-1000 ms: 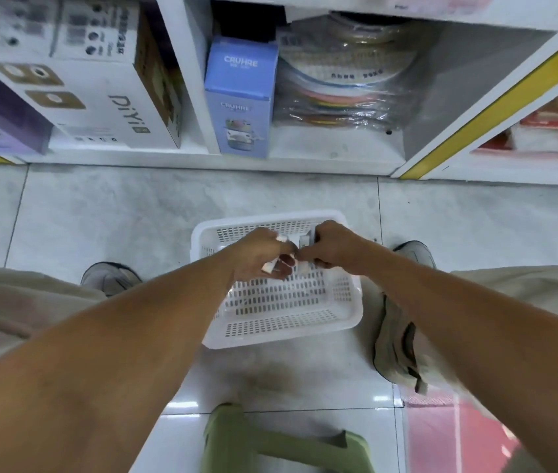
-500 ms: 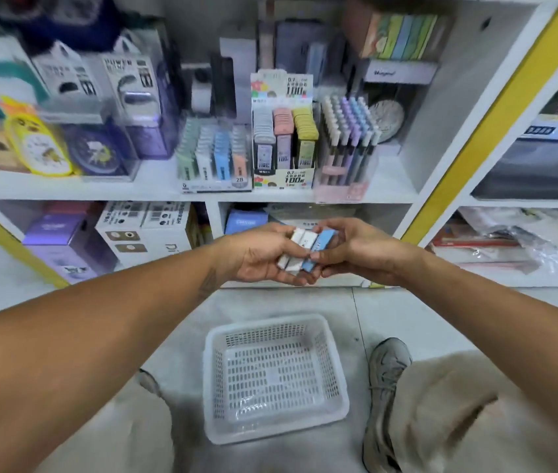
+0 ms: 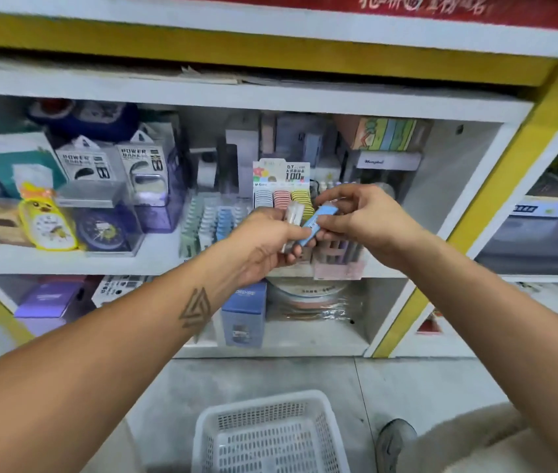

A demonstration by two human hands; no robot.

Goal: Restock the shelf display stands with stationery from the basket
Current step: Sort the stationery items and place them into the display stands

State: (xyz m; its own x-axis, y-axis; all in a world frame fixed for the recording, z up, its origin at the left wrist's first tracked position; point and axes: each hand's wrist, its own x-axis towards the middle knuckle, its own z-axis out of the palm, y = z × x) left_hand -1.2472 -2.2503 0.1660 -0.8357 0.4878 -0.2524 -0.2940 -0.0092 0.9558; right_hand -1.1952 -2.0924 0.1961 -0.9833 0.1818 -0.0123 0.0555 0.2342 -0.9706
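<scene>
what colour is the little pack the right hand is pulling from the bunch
Light blue pack, with a white barcode label, pinched by the right hand; head view.

the white shelf (image 3: 155,257) is carrying boxed power banks (image 3: 141,165), a yellow clock (image 3: 47,221), a purple clock (image 3: 103,230), a rack of pastel stationery (image 3: 213,220) and a display stand (image 3: 282,191) of coloured cases. the shelf below (image 3: 305,339) is bearing a blue box (image 3: 243,315) and wrapped discs (image 3: 315,298). the grey floor (image 3: 407,380) is holding a white basket (image 3: 270,435).
</scene>
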